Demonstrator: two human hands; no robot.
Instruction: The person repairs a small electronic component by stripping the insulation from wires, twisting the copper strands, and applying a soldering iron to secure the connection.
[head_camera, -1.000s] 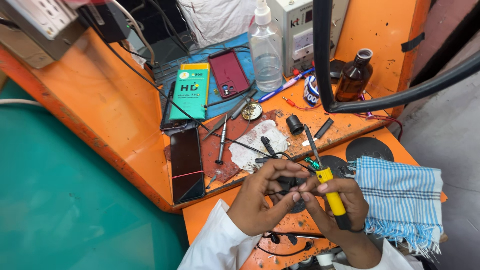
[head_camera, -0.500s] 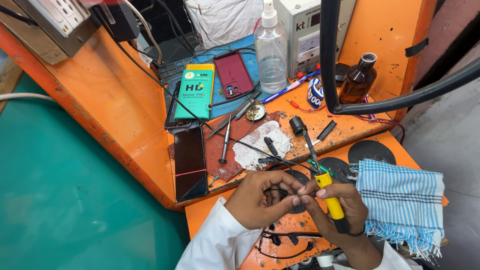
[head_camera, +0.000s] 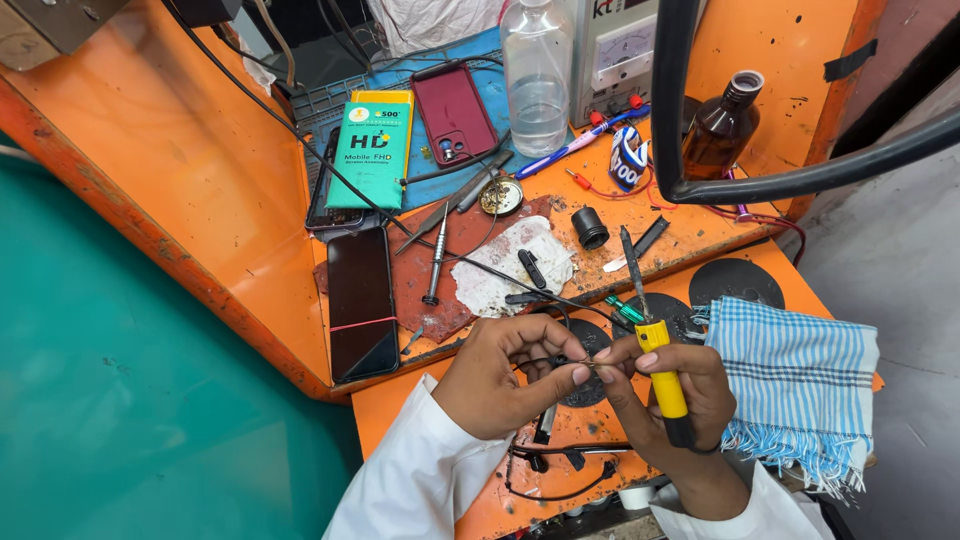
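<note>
from the hands (head_camera: 590, 375), bare worktop (head_camera: 220, 190) lies open toward ten o'clock. at twelve, a screwdriver (head_camera: 436, 262), white rag (head_camera: 510, 262) and black cap (head_camera: 590, 227) crowd the way; a checked cloth (head_camera: 800, 375) blocks three o'clock.

The table (head_camera: 200, 190) was orange, and the floor (head_camera: 120, 420) at the left of the frame was teal green. The soldering iron (head_camera: 662, 365) had a yellow handle. The cloth (head_camera: 800, 380) at the right was white with blue checks. The box (head_camera: 368, 155) was green, the phone case (head_camera: 455, 112) dark red, the bottle (head_camera: 722, 128) brown.
</note>
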